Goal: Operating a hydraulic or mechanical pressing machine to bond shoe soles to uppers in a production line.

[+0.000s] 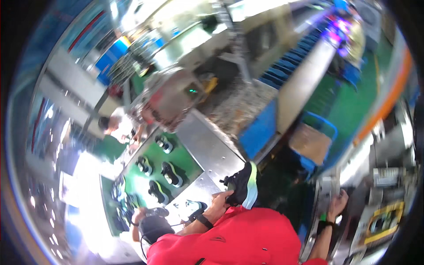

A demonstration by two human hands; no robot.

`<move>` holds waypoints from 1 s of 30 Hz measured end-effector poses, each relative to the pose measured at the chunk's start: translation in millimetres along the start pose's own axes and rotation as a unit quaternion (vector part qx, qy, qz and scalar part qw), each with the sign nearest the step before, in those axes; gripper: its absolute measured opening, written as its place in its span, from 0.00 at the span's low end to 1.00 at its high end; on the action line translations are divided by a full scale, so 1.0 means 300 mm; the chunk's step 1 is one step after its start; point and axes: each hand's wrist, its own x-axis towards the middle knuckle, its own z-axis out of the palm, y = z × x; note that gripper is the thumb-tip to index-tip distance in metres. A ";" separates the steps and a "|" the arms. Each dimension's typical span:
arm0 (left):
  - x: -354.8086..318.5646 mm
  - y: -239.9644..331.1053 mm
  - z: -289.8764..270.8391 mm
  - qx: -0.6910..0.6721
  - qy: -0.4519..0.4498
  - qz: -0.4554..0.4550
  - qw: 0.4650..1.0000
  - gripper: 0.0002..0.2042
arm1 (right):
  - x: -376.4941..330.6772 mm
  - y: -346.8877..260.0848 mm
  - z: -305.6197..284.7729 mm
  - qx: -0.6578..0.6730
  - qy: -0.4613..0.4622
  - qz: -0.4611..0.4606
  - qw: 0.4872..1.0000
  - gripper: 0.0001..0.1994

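Note:
My left hand (219, 203), with a black band at the wrist, grips a black sneaker (243, 185). The shoe is held tilted on its side, its thick sole fading from yellow-green to pale blue. Off to the right, my right hand (338, 205) is beside the grey metal edge of a machine (326, 194); its fingers look loosely apart, with nothing visible in them. Several similar dark shoes stand on a green work surface (187, 159) to the left. Another shoe (194, 208) lies on the bright metal just beyond my left wrist.
A co-worker's hand (138, 216) is near the shoes at lower left, beside a dark rounded shape (154, 227). Another person (118, 126) is across the green surface. A blue-framed chair (311, 141), a conveyor (304, 84) and a yellow-framed fixture (384, 222) are at right.

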 end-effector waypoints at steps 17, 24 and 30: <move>0.820 0.342 -0.931 0.215 0.474 0.217 0.826 0.13 | 0.335 -2.931 0.623 0.101 -0.212 -0.640 0.732 0.13; 0.970 0.375 -0.899 0.286 0.472 0.180 0.814 0.19 | 0.105 -3.544 1.188 0.050 -0.345 -0.650 0.675 0.26; 0.924 0.364 -0.907 0.271 0.507 0.094 0.813 0.17 | -0.078 -3.686 1.395 0.010 -0.348 -0.634 0.690 0.27</move>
